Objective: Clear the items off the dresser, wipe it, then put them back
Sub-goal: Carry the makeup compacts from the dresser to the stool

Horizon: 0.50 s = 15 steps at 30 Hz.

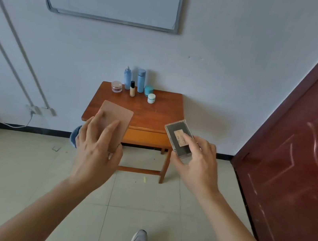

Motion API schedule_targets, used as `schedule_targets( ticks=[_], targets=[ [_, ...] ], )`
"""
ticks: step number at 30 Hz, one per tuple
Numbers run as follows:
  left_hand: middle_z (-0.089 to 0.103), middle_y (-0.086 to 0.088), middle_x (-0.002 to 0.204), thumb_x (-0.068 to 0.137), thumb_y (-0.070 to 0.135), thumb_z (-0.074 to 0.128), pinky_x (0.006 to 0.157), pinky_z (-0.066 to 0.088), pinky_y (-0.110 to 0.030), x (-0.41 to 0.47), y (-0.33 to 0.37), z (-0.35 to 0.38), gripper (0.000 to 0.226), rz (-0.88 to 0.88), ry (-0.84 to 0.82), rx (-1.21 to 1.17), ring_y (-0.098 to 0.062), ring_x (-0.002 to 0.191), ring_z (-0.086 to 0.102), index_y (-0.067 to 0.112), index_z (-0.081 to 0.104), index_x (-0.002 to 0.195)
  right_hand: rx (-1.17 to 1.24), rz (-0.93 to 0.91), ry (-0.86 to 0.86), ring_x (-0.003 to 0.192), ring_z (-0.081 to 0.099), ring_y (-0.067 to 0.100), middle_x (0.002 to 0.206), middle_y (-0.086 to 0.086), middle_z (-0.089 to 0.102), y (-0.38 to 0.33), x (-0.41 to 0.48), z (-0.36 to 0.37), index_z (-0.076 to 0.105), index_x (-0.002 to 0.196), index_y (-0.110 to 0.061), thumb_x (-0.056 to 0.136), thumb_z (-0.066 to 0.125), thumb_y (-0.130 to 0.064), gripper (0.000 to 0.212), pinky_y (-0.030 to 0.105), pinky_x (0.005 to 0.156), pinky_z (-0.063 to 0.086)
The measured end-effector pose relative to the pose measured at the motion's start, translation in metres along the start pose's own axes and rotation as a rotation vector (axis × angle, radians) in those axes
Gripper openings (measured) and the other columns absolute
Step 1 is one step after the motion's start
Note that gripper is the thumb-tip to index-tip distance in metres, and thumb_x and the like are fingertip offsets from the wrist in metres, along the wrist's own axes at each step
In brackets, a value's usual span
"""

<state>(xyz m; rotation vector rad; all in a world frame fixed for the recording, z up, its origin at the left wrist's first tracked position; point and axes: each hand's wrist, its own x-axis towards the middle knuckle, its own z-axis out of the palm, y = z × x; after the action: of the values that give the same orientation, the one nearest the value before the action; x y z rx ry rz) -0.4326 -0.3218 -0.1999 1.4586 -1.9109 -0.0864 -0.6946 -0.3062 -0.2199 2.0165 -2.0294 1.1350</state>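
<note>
Dresser (154,115), a small red-brown wooden table with a drawer, stands against the far wall. Along its far edge are a pink jar (116,86), a slim blue bottle (127,78), a beige bottle (132,89), a capped blue bottle (140,80), a teal jar (148,90) and a white jar (151,98). Over its near left corner the left hand (95,149) holds a flat pink panel (117,116), fingers laid along its face, thumb at its near edge. At the near right corner the right hand (197,162) grips a clear box (179,139), fingers curled round its sides. A blue cloth (74,136) shows partly behind the left hand, and a dark red door (305,154) stands at right.
</note>
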Motion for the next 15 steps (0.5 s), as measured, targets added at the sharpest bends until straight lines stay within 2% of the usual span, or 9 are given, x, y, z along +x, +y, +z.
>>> schedule_targets(
  ticks=[4, 6, 9, 15],
  targets=[
    [0.021, -0.007, 0.156, 0.085, 0.024, 0.062, 0.103, 0.032, -0.058, 0.064, -0.04, 0.029, 0.054, 0.005, 0.002, 0.032, -0.039, 0.135, 0.026, 0.021, 0.047, 0.137, 0.015, 0.006, -0.013, 0.11, 0.043, 0.018, 0.121, -0.005, 0.058, 0.006, 0.063, 0.056, 0.057, 0.134, -0.029, 0.079, 0.071, -0.04, 0.058, 0.022, 0.084, 0.043],
    [0.021, -0.008, 0.156, 0.084, 0.029, 0.057, 0.105, 0.03, -0.058, 0.101, -0.054, 0.042, 0.056, -0.015, -0.022, 0.051, -0.039, 0.136, 0.025, 0.02, 0.047, 0.138, 0.025, 0.016, -0.031, 0.109, 0.043, 0.017, 0.122, -0.005, 0.058, 0.01, 0.099, 0.083, 0.056, 0.134, -0.029, 0.08, 0.071, -0.041, 0.057, 0.024, 0.082, 0.047],
    [0.021, -0.009, 0.156, 0.085, 0.023, 0.063, 0.106, 0.03, -0.059, 0.157, -0.072, 0.061, 0.056, -0.017, -0.064, 0.083, -0.037, 0.137, 0.023, 0.019, 0.046, 0.138, 0.025, 0.021, -0.043, 0.107, 0.044, 0.017, 0.124, -0.004, 0.059, 0.015, 0.154, 0.118, 0.056, 0.134, -0.028, 0.08, 0.072, -0.039, 0.058, 0.029, 0.078, 0.053],
    [0.022, -0.009, 0.156, 0.086, 0.021, 0.067, 0.108, 0.027, -0.056, 0.242, -0.104, 0.098, 0.057, -0.045, -0.108, 0.102, -0.034, 0.139, 0.022, 0.019, 0.046, 0.139, -0.006, 0.033, -0.082, 0.103, 0.041, 0.013, 0.125, -0.007, 0.057, 0.026, 0.24, 0.176, 0.054, 0.136, -0.031, 0.082, 0.065, -0.047, 0.058, 0.026, 0.077, 0.051]
  ],
)
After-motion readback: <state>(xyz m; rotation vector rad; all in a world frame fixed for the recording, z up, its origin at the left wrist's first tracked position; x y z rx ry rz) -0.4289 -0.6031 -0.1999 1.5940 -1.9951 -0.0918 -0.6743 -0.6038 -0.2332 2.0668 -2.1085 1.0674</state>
